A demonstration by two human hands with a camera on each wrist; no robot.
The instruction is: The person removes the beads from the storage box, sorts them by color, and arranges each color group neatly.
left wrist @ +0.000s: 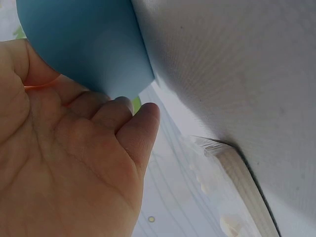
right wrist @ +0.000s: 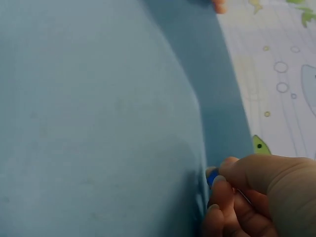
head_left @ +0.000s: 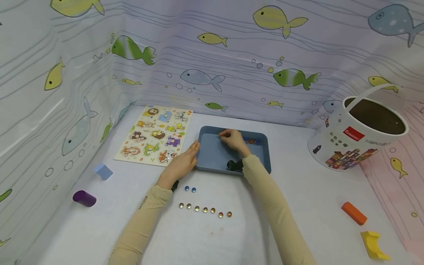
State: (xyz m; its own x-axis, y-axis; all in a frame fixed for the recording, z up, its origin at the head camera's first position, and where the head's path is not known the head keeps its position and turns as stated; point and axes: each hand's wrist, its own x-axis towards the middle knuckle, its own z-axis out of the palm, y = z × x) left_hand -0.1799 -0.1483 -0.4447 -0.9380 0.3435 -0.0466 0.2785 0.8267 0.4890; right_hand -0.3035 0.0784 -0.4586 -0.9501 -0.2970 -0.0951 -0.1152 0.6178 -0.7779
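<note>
right hand (head_left: 233, 141) is inside the blue tray (head_left: 212, 154), fingertips curled and pinching a small blue bead (right wrist: 211, 177) against the tray's far wall; the right wrist view shows the bead caught between fingertips, right at the foot of that wall. bead pile (head_left: 253, 141) lies in the tray's far right corner, at about 3 o'clock from the right hand and just beside it, so the right hand is much the nearer one to it. left hand (head_left: 182, 162) is outside the tray at its 9 o'clock side, fingers fairly straight and flat against the left wall, holding nothing; the left wrist view shows palm and fingers (left wrist: 133, 118) touching the blue wall.

tray's long axis runs 9 to 3 o'clock across the table (head_left: 298, 206). on the table at 6 o'clock from the tray sits a row of beads (head_left: 205, 210), also lined 9 to 3, and two blue beads (head_left: 190, 189) just above the row's left end, near the left wrist. the row is between the two forearms, apart from both hands.

rest: animal puzzle (head_left: 155, 134) at 9 o'clock of the tray, bucket (head_left: 357, 132) tilted at 3 o'clock, blue cube (head_left: 103, 171) and purple cylinder (head_left: 84, 198) at the left, orange block (head_left: 354, 213) and yellow block (head_left: 373, 245) at the near right.
</note>
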